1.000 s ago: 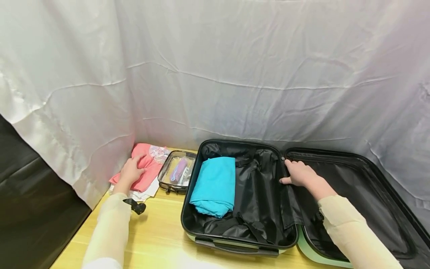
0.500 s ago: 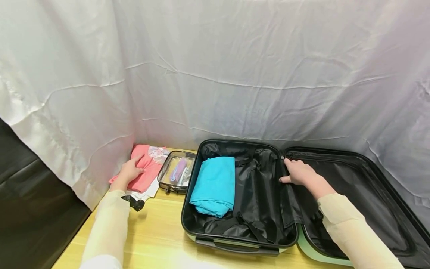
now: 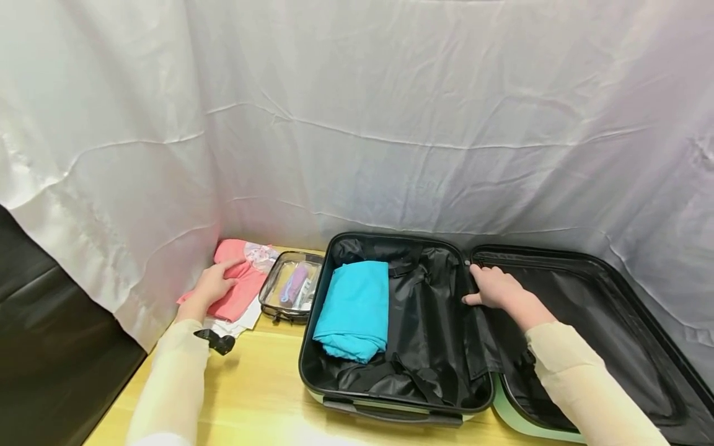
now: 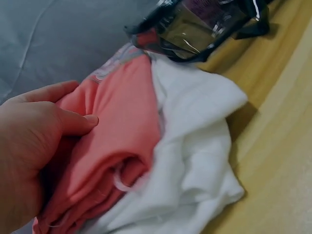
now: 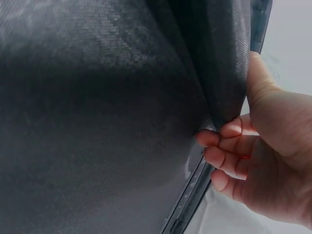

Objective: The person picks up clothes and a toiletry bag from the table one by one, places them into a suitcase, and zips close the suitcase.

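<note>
At the left of the head view, my left hand holds the side of a folded coral garment. Its thumb lies on top of the cloth in the left wrist view, and some fingers are hidden behind the fold. White cloth lies beneath the coral one. My right hand is at the hinge side of an open suitcase. It holds the edge of the black lining flap between thumb and curled fingers. A folded turquoise cloth lies inside the suitcase's left part.
A clear, black-edged pouch with a purple item inside stands between the garments and the suitcase. The opened suitcase lid lies at the right. Pale curtains hang behind the wooden table.
My left hand reaches slightly farther over the coral garment, and the cloth under it has shifted a little. The right hand stays at the lining flap. The head view drifts slightly.
</note>
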Demonstrator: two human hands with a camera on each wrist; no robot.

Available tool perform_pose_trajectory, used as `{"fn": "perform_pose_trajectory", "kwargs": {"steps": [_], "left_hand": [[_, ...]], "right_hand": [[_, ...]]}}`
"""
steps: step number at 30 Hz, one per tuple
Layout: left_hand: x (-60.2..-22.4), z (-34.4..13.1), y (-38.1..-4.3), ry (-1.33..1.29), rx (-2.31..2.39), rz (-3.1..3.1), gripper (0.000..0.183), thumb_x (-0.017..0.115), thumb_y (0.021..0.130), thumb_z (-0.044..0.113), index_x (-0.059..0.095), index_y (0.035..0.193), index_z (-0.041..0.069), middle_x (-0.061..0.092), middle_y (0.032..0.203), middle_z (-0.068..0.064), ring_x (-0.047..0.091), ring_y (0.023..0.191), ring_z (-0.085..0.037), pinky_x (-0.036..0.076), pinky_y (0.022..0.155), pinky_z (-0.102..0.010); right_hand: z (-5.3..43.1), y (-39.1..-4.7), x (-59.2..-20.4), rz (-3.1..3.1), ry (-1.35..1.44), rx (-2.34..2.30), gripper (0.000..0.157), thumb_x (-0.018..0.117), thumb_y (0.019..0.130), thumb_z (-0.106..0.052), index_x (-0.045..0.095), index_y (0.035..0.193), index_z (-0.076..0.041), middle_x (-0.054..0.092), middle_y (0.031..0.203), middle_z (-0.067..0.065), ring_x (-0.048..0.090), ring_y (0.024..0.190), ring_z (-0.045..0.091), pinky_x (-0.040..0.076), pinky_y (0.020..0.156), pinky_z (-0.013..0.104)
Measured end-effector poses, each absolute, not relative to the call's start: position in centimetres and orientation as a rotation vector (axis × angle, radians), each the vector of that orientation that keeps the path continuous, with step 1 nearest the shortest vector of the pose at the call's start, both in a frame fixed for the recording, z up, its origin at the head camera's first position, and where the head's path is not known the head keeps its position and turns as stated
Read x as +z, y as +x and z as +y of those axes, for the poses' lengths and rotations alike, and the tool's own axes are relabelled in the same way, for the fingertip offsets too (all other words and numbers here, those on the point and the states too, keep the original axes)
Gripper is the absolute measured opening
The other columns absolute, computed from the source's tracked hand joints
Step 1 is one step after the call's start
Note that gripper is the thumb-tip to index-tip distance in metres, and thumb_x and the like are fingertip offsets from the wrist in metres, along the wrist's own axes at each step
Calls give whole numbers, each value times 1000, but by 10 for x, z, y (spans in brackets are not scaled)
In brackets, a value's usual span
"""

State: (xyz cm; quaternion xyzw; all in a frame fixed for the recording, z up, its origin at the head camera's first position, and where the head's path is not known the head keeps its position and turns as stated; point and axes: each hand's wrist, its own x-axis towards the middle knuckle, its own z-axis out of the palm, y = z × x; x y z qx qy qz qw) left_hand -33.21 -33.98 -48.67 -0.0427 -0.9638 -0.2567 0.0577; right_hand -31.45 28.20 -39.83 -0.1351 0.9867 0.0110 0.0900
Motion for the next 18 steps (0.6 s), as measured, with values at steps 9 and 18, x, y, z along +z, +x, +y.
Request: {"fn": "perform_pose_trajectory", "kwargs": {"steps": [9,18], "left_hand": [[-471,-338,-330,-158,-775,-2842,57,66,87,6,48,141,7,53,133,-33,50,119,-55,38,100,-66],[-446,-333,-321,-134,-793,-2778,57,70,86,11,50,139,6,54,130,-36,50,119,-54,38,101,-65]], "right_hand": [[280,-314,-397,2937,-390,68,81,69,87,-45,39,140,8,46,137,38,45,122,55,45,90,62],[280,-313,-395,2944,-402,104,82,69,86,-47,40,139,8,48,136,36,48,121,53,45,90,61]]}}
